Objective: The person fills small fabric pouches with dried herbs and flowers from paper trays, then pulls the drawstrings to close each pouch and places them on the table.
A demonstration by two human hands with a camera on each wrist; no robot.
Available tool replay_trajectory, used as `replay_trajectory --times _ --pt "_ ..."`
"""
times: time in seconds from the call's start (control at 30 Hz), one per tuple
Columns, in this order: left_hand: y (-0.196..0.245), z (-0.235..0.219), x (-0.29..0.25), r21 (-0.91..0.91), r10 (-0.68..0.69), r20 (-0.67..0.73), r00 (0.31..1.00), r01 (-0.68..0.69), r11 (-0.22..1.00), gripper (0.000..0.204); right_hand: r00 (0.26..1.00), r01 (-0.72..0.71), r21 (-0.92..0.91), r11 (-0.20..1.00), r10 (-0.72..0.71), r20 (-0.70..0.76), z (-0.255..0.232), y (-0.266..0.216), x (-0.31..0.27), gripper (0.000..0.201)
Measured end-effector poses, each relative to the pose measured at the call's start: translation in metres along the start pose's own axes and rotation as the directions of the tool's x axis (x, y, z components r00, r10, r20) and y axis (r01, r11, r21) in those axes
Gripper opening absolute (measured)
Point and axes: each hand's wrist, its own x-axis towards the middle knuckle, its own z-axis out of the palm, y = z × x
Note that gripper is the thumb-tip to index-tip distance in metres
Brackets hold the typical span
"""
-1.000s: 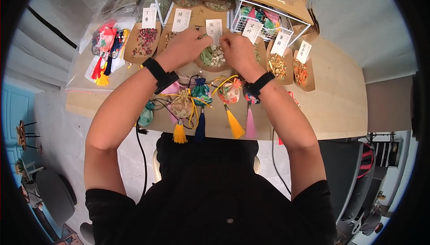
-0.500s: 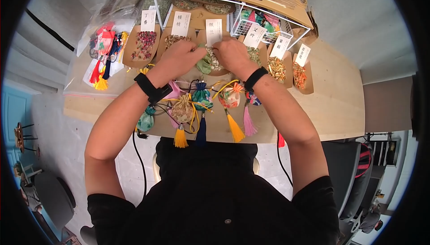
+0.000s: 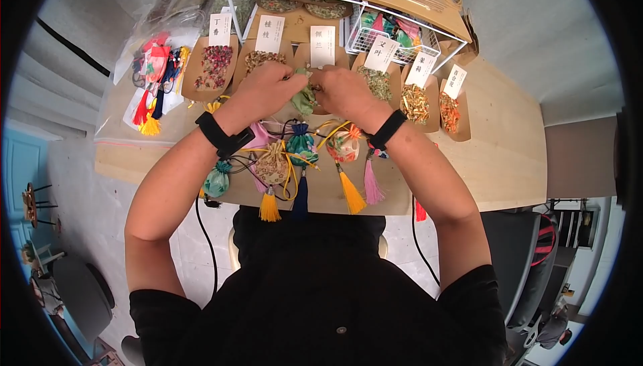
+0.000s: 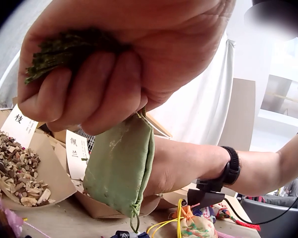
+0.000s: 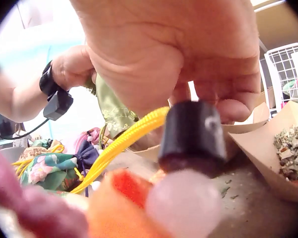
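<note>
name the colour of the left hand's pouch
Light green; the pouch shows best in the left wrist view.

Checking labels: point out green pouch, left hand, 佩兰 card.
Green pouch (image 4: pixel 119 167): left wrist view, middle of its fabric side.
Left hand (image 3: pixel 268 91): head view, back of the hand.
佩兰 card (image 3: pixel 322 47): head view, middle of its face.

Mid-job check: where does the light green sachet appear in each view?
Head: light green sachet above centre, slightly left.
Left wrist: sachet below centre and left, hanging under the fist.
Right wrist: sachet left of centre, partly hidden by the right hand.
Shared landmark: the left hand, in all three.
</note>
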Motion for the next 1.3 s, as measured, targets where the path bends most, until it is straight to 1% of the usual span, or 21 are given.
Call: replay_trajectory --times 0.07,0.17,0.27,0.37,0.47,0.57,0.67,0.77,0.87,0.97,1.07,1.17,1.27,1.3 --pt "0.002 -0.001 -0.001 0.031 -0.005 0.011 1.0 0.005 1.0 0.052 1.0 0.018 0.019 1.0 -0.018 -0.011 0.01 0.006 0.002 0.019" --pt "0.002 0.002 -0.002 0.001 0.004 -0.003 1.0 -0.004 1.0 0.052 0.998 -0.016 0.068 0.998 0.02 -0.054 0.015 0.007 0.006 0.018" --pt "0.002 0.001 -0.004 0.008 0.013 0.022 1.0 -0.014 1.0 0.043 0.992 -0.066 0.072 0.995 0.074 -0.103 0.024 0.012 0.014 0.016" --pt "0.001 0.001 -0.004 0.011 0.019 0.016 1.0 -0.019 1.0 0.043 0.976 -0.087 0.122 0.989 0.11 -0.188 0.03 0.021 0.017 0.016" --pt "0.004 -0.001 -0.005 0.005 0.009 0.028 1.0 -0.009 1.0 0.043 0.968 -0.132 0.12 0.984 0.155 -0.199 0.021 0.023 0.015 0.02" --pt "0.005 -0.001 -0.005 -0.044 0.016 0.039 0.999 -0.015 0.999 0.043 0.957 -0.171 0.222 0.96 0.215 -0.194 0.002 0.018 0.008 0.019" --pt "0.003 -0.002 0.005 -0.085 0.009 0.04 0.999 -0.006 0.996 0.051 0.942 -0.171 0.416 0.893 0.272 -0.198 -0.021 0.012 -0.004 0.016" --pt "0.013 -0.003 0.011 -0.085 0.123 -0.076 0.99 -0.129 0.988 0.053 0.925 -0.217 0.477 0.852 0.335 -0.178 -0.045 -0.001 -0.021 0.02" --pt "0.038 -0.011 0.01 0.064 0.11 -0.104 0.989 -0.104 0.993 0.054 0.909 -0.202 0.556 0.806 0.366 -0.2 -0.048 -0.002 -0.035 0.02" --pt "0.036 0.0 0.022 0.074 0.091 -0.096 0.991 -0.084 0.994 0.048 0.896 -0.217 0.635 0.742 0.409 -0.172 -0.042 0.002 -0.047 0.02" --pt "0.025 0.013 0.035 0.261 0.136 -0.065 0.989 -0.114 0.959 0.049 0.877 -0.237 0.701 0.672 0.458 -0.142 -0.031 0.006 -0.056 0.02" --pt "0.052 0.008 0.029 0.301 0.106 -0.089 0.99 -0.075 0.951 0.055 0.871 -0.221 0.705 0.674 0.462 -0.168 -0.033 -0.003 -0.068 0.02" --pt "0.043 0.013 0.038 0.285 0.195 -0.07 0.978 -0.167 0.944 0.05 0.87 -0.236 0.703 0.671 0.468 -0.155 -0.026 -0.002 -0.075 0.02" --pt "0.051 0.009 0.042 0.333 0.223 -0.075 0.972 -0.187 0.924 0.05 0.866 -0.231 0.706 0.67 0.472 -0.165 -0.03 -0.002 -0.073 0.02"
